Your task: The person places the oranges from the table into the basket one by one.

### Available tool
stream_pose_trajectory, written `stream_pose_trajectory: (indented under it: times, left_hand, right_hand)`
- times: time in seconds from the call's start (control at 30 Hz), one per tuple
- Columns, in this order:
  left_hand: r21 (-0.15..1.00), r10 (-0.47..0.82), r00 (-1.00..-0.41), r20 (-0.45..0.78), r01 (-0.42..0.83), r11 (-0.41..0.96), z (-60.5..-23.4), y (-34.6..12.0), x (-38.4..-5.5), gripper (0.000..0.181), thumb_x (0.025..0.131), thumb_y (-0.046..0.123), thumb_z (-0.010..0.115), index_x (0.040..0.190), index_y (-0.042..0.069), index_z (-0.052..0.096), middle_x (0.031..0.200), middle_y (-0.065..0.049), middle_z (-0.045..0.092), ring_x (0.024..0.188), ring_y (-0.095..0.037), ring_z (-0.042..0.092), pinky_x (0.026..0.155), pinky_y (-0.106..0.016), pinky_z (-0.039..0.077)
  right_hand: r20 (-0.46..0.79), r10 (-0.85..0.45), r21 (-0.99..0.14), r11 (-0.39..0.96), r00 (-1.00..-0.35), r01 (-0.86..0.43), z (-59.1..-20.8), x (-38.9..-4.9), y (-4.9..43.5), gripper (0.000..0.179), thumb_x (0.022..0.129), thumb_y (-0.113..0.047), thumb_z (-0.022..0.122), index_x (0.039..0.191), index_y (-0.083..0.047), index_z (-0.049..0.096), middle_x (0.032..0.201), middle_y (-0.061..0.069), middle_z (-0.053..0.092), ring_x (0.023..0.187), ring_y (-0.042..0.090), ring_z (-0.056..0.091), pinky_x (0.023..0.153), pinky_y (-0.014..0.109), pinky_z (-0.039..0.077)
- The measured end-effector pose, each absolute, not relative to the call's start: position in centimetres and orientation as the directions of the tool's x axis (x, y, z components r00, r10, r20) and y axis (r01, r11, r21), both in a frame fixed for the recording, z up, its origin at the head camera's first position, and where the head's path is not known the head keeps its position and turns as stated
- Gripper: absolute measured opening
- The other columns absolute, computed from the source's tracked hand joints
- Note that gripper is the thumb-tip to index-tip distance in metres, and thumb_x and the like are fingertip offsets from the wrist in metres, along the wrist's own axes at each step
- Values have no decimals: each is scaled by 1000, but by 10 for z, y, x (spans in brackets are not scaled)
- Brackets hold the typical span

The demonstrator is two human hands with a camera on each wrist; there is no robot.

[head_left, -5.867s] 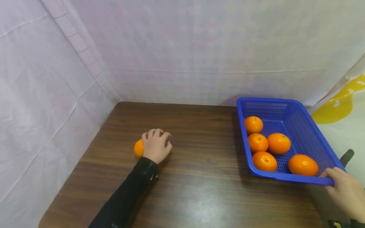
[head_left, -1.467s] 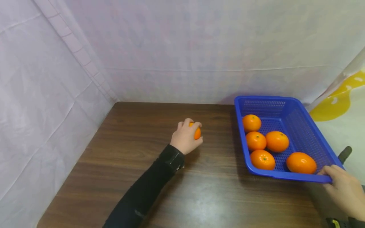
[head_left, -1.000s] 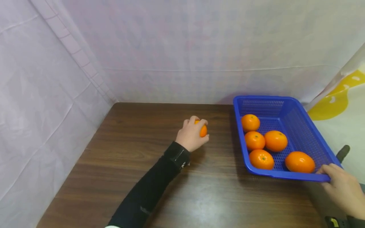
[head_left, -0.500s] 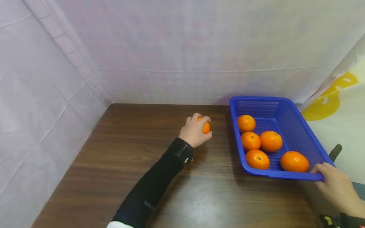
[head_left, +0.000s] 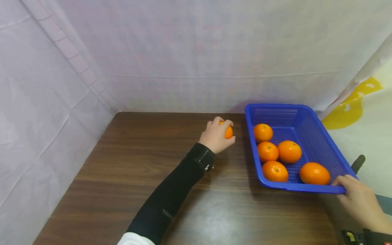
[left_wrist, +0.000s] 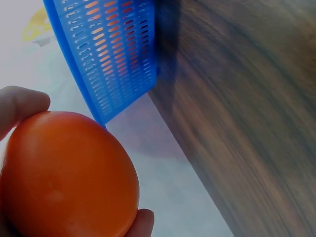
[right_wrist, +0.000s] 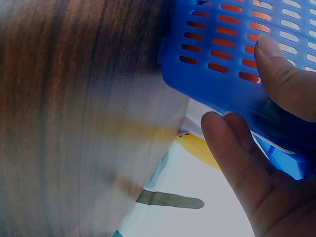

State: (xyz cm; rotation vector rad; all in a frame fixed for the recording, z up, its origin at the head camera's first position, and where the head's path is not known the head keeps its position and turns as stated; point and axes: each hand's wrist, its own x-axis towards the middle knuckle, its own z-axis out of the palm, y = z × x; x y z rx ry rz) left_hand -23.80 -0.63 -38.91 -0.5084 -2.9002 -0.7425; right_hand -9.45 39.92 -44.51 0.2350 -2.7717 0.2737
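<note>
My left hand (head_left: 216, 139) holds an orange (head_left: 228, 132) above the table, just left of the blue basket. In the left wrist view the orange (left_wrist: 69, 177) fills the lower left, fingertips on either side of it. The blue perforated plastic basket (head_left: 306, 187) stands at the table's right side with several oranges (head_left: 289, 151) lying in it, mostly along its left and near sides. At its near right corner my right hand (head_left: 358, 200) grips the rim. The right wrist view has the thumb (right_wrist: 286, 81) against the basket's slotted wall (right_wrist: 212, 54).
The brown wood-grain table (head_left: 137, 163) backs onto a white cloth (head_left: 183, 54), which also rises on the left. To the right hangs a pale sheet with a yellow pattern (head_left: 346, 117). A dark green rounded stub (head_left: 358, 163) pokes out beyond the basket's right edge.
My left hand has gone from the table's left side to near the basket's left wall, carrying the orange picked up there. My right hand has kept its hold on the rim.
</note>
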Motion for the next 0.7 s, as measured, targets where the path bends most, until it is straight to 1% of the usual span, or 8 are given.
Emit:
stream_pose_trajectory:
  times: [0.17, 0.3, 0.47, 0.6, 0.7]
  left_hand:
    - [445, 310, -932, 188, 362, 819, -386, 1, -242, 47, 92, 46, 66, 135, 31, 57, 143, -5, 47, 125, -31, 50, 72, -42, 57]
    - [466, 320, -930, 182, 368, 805, -385, 6, -245, 47, 93, 47, 65, 136, 30, 56, 143, -7, 46, 124, -31, 50, 74, -39, 57]
    - [493, 345, -923, 171, 383, 781, -383, 14, -249, 47, 97, 48, 61, 138, 26, 53, 143, -11, 45, 122, -33, 49, 80, -39, 56]
    - [478, 374, -913, 166, 406, 779, -379, 24, -251, 50, 100, 50, 56, 141, 23, 51, 143, -13, 44, 121, -35, 50, 88, -40, 55]
    - [472, 387, -907, 166, 418, 776, -373, 30, -253, 51, 100, 51, 55, 143, 24, 49, 144, -13, 43, 120, -35, 50, 88, -39, 54]
  right_hand:
    - [365, -133, -158, 967, -921, -202, -447, -93, 400, 30, 63, 14, 72, 68, -12, 58, 69, 1, 52, 61, 12, 42, 53, 27, 32]
    - [364, -124, -164, 967, -923, -195, -446, -93, 399, 31, 64, 14, 73, 68, -12, 58, 70, 1, 52, 61, 13, 41, 53, 25, 31]
    - [354, -113, -173, 968, -928, -183, -446, -94, 398, 30, 65, 14, 74, 69, -12, 58, 70, 2, 52, 61, 14, 42, 53, 26, 31]
    - [349, -109, -174, 968, -931, -179, -446, -94, 399, 29, 65, 14, 73, 69, -11, 58, 70, 3, 53, 61, 15, 42, 53, 27, 32]
    - [361, -117, -170, 967, -925, -189, -448, -93, 399, 30, 64, 14, 73, 68, -11, 58, 70, 2, 53, 61, 14, 42, 53, 26, 31]
